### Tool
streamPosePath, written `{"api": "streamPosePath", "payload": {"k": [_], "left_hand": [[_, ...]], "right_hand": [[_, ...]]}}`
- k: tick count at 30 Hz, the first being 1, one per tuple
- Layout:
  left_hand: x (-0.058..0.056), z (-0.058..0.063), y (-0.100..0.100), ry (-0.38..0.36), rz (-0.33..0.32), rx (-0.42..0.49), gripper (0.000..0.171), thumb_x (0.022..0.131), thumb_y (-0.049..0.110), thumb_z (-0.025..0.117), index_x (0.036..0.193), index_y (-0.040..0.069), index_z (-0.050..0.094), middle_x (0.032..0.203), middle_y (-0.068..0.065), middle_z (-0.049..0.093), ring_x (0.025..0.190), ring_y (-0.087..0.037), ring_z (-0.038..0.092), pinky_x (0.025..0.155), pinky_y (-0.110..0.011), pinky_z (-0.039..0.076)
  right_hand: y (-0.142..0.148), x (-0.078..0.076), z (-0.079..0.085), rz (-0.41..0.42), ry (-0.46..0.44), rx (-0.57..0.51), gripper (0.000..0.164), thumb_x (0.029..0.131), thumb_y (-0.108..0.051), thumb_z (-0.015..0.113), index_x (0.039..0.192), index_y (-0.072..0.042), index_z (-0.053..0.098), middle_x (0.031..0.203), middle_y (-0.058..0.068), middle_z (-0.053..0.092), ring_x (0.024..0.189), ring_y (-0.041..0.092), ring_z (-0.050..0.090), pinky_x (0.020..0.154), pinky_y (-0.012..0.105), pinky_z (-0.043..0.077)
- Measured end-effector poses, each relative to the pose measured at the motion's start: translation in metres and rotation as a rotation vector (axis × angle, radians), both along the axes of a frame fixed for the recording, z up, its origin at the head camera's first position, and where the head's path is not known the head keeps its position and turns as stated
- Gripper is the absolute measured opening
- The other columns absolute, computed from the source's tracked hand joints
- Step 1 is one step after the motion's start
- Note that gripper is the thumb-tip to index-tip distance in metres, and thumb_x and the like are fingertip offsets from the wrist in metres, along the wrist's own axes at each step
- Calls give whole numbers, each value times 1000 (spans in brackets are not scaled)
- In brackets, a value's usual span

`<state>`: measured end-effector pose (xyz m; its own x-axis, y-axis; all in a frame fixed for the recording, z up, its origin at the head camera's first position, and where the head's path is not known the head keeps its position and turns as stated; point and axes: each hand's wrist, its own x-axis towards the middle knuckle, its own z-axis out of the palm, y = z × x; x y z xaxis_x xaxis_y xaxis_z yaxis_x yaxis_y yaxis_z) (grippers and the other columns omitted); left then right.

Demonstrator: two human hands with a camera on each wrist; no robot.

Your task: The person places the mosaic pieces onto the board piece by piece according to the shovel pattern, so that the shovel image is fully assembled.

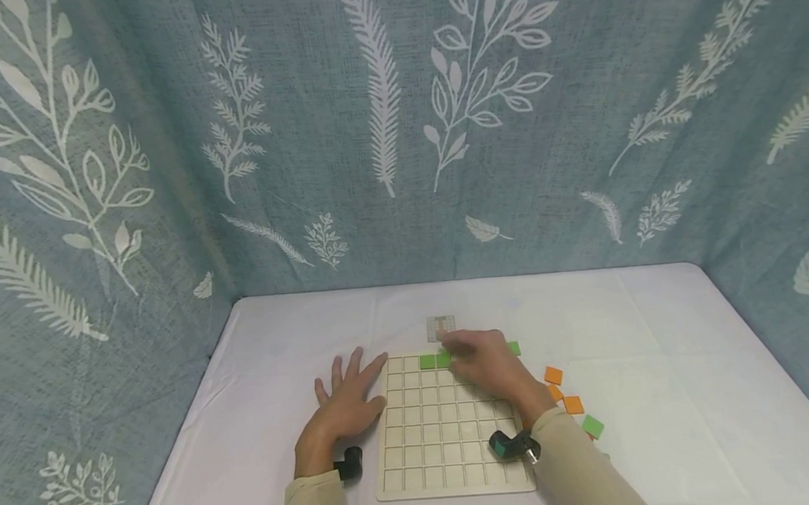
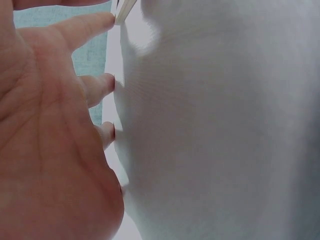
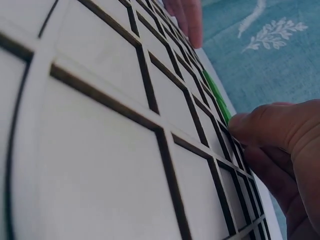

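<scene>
A pale wooden grid board (image 1: 432, 435) lies flat on the table. Two green square tiles (image 1: 428, 361) show side by side in its far row. Over that row is my right hand (image 1: 484, 363), fingers curled. In the right wrist view its thumb (image 3: 245, 126) meets the near end of the green tiles (image 3: 216, 92), where it appears to pinch one; the fingertips are partly hidden. My left hand (image 1: 347, 403) rests spread on the table at the board's left side. Its index fingertip touches the far left corner, also seen in the left wrist view as a board edge (image 2: 124, 11).
Behind the board lies a small grey gridded card (image 1: 441, 328). Another green tile (image 1: 514, 348) sits at the far right corner. Several orange tiles (image 1: 553, 375) and a green tile (image 1: 592, 426) lie right of the board, near the right forearm. A patterned curtain (image 1: 403, 229) borders the table.
</scene>
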<state>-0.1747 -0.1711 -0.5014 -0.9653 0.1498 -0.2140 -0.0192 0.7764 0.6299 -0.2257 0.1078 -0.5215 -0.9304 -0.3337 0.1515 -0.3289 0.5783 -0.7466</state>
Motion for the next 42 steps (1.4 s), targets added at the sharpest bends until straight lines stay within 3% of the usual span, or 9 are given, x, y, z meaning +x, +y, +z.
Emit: {"api": "streamPosePath", "payload": {"k": [10,21,42], "left_hand": [[0,0,-1,4,-7,5,75,95,12,64,167,17,47,182,-26,14,168,-56,-6,125,-83,-14],[2,1,0,2,-1,7,76,94,11,63,167,17,47,182,-27,14,168,-56,-6,125,-83,-13],[-1,-1,1,8,3,-5,76,94,13,64,168,17,47,182,-27,14,168,-57,-6,125,-84,-13]], "right_hand": [[16,7,14,-44,-91,-86,47,93,-16,86,139,-21,77,134,-8,79,125,19,76,108,47,62],[62,10,31,-7,-94,-106,54,95,-24,88,145,-15,72,144,0,75,131,31,73,109,51,61],[137,13,30,-47,-65,-19,55,91,-27,91,141,-10,74,139,8,77,129,37,74,107,54,61]]}}
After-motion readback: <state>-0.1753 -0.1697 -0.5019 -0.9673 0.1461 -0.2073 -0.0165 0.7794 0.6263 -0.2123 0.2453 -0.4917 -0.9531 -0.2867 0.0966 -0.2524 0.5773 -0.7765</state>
